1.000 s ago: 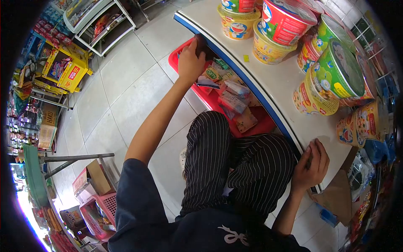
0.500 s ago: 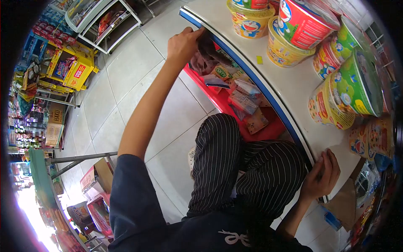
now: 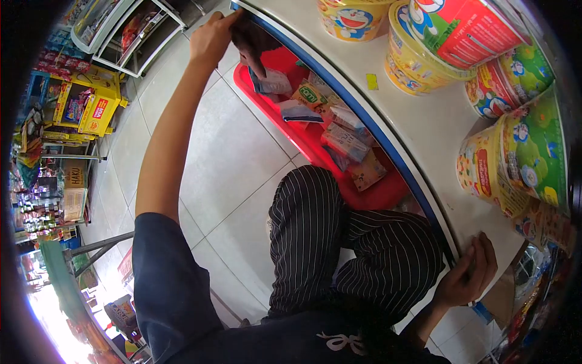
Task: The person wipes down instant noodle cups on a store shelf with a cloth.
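Note:
A white shelf board (image 3: 418,145) with a blue strip along its front edge slants across the head view. My left hand (image 3: 212,39) is closed around the board's far corner. At the near end, my right hand (image 3: 467,276) grips the same board, thumb by the edge and fingers over the top. Large cartoon-printed tubs stand stacked on it, among them a yellow tub (image 3: 418,57), a red tub (image 3: 464,30) and a green tub (image 3: 533,151). Below the board, a red plastic tray (image 3: 273,112) holds several small packets (image 3: 345,142).
My bent knees (image 3: 309,212) in striped trousers sit close to the tray and the board. Grey floor tiles (image 3: 224,158) spread to the left. Farther off are a yellow display rack (image 3: 100,112), a white-framed stand (image 3: 136,36) and a cardboard box (image 3: 74,173).
My left hand and the board's far corner have shifted up and left in view. The tubs look larger, and more of the red tray shows. Both hands keep their hold.

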`<state>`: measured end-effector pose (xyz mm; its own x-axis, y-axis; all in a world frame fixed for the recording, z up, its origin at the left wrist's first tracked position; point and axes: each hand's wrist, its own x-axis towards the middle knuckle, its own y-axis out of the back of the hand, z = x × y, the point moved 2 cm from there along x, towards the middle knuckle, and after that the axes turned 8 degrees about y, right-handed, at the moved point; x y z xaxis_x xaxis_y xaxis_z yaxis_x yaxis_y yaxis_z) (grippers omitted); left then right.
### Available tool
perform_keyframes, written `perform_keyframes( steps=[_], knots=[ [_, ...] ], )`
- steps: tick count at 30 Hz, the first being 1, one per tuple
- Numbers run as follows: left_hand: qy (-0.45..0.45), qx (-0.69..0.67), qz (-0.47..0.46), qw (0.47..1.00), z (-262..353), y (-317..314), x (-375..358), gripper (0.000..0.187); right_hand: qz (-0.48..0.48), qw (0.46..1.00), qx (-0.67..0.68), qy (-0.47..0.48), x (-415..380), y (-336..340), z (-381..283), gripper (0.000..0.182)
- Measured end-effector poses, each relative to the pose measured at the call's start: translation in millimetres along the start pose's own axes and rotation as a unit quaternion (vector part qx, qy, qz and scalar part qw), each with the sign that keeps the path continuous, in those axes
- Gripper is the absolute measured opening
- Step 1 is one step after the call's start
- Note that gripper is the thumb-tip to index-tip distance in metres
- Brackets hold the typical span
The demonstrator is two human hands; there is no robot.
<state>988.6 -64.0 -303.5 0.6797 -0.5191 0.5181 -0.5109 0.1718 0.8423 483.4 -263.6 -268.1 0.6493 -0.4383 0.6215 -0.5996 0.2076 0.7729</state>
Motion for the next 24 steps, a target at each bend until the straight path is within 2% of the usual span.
perform_keyframes(
  steps=[3, 4, 7, 8, 11, 14, 15, 18, 21, 24],
  knots=[
    [0.038, 0.008, -0.025, 0.999, -9, -8, 6, 0.042, -0.004, 1.000, 0.001, 0.005, 0, 0, 0, 0.013],
    [0.020, -0.020, 0.004, 1.000, -10, -9, 8, 0.043, -0.004, 1.000, 0.001, 0.006, 1, 0, 0, 0.013],
    [0.097, -0.071, -0.064, 0.991, 4, -1, 4, 0.044, -0.001, 1.000, -0.003, 0.005, 1, 2, 1, 0.013],
    [0.068, -0.082, -0.019, 0.994, -7, -18, 5, 0.052, 0.003, 1.000, -0.003, 0.004, 0, 1, 1, 0.013],
    [0.117, -0.121, -0.091, 0.982, 0, 0, 5, 0.056, 0.004, 1.000, -0.006, 0.009, 1, 2, 0, 0.012],
    [0.074, -0.178, -0.128, 0.973, 0, 2, 5, 0.055, 0.010, 1.000, -0.016, 0.025, 2, 3, -2, 0.012],
    [0.042, -0.179, -0.110, 0.977, 2, 2, 0, 0.057, 0.015, 0.999, -0.017, 0.031, 2, 4, -1, 0.012],
    [0.062, -0.265, -0.171, 0.947, 20, 19, -17, 0.058, 0.029, 0.999, -0.013, 0.043, 3, 4, -4, 0.011],
    [0.013, -0.302, -0.155, 0.941, 41, 31, -38, 0.056, 0.043, 0.998, -0.006, 0.047, 2, 5, -4, 0.011],
    [0.020, -0.344, -0.174, 0.923, 64, 46, -59, 0.058, 0.056, 0.997, -0.010, 0.054, 1, 6, -4, 0.011]
  ],
)
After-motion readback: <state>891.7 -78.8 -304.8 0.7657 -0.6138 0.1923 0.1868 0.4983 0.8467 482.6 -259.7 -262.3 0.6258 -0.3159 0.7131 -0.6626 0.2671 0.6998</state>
